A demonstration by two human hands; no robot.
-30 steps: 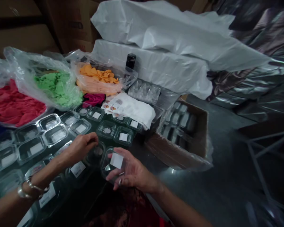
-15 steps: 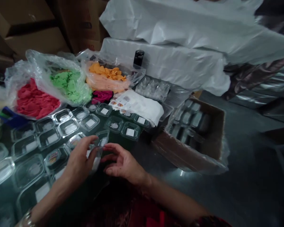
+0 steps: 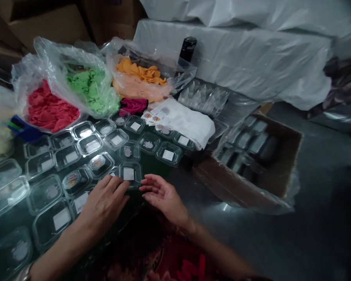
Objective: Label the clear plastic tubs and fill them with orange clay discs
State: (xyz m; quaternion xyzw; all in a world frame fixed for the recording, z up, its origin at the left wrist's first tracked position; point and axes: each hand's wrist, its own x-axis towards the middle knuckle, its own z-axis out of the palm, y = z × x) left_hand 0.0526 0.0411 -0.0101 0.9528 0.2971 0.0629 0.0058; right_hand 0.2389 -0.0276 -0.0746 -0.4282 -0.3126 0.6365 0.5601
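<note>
My left hand (image 3: pixel 107 201) is low over the near edge of the rows of clear plastic containers, its fingers bent and the thumb apart from them. Beneath its fingertips a clear container (image 3: pixel 114 170) is partly hidden; I cannot tell whether they touch it. To its right lies an open clear container (image 3: pixel 130 183) with a white label (image 3: pixel 128 174). Just right of that container is my right hand (image 3: pixel 163 197), open, its fingers loosely curved and holding nothing. Other containers, such as one with a printed round label (image 3: pixel 98 162), lie around the left hand.
Plastic bags of red pieces (image 3: pixel 51 107), green pieces (image 3: pixel 90 88) and orange pieces (image 3: pixel 140 74) stand behind the containers. A white label sheet (image 3: pixel 190 121) lies near a clear moulded tray (image 3: pixel 203 95). A cardboard box (image 3: pixel 216 185) with clear containers stands at right.
The clear container between my hands has been set down on the table and let go. My left hand has turned palm down over the containers; the view has shifted a little.
</note>
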